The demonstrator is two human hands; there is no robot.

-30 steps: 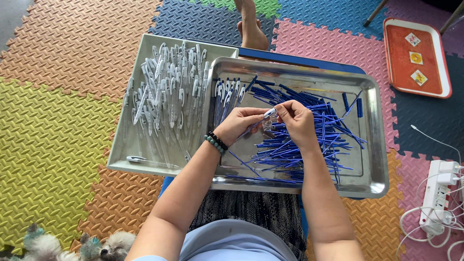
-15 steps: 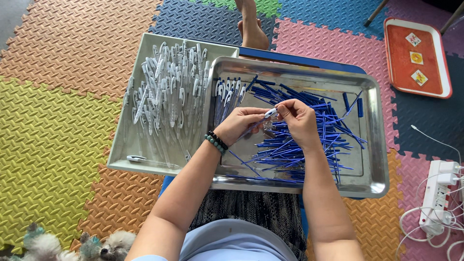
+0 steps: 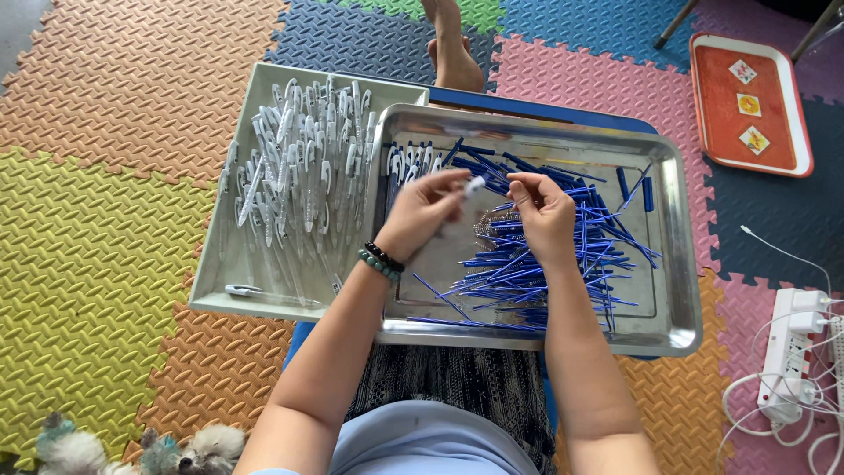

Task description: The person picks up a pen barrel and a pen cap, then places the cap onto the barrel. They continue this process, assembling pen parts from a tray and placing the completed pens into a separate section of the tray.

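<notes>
Tray of pen barrels [image 3: 230, 290] lies left of refill tray [image 3: 677, 264].

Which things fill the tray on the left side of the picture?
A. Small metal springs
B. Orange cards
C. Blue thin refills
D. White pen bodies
D: the left tray holds a heap of white pen bodies, while the blue refills lie in the steel tray under the hands.

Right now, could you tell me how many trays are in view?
3: a pale tray of white pen parts at left, a steel tray of blue refills under both hands, and an orange tray on the floor mats at upper right.
</notes>
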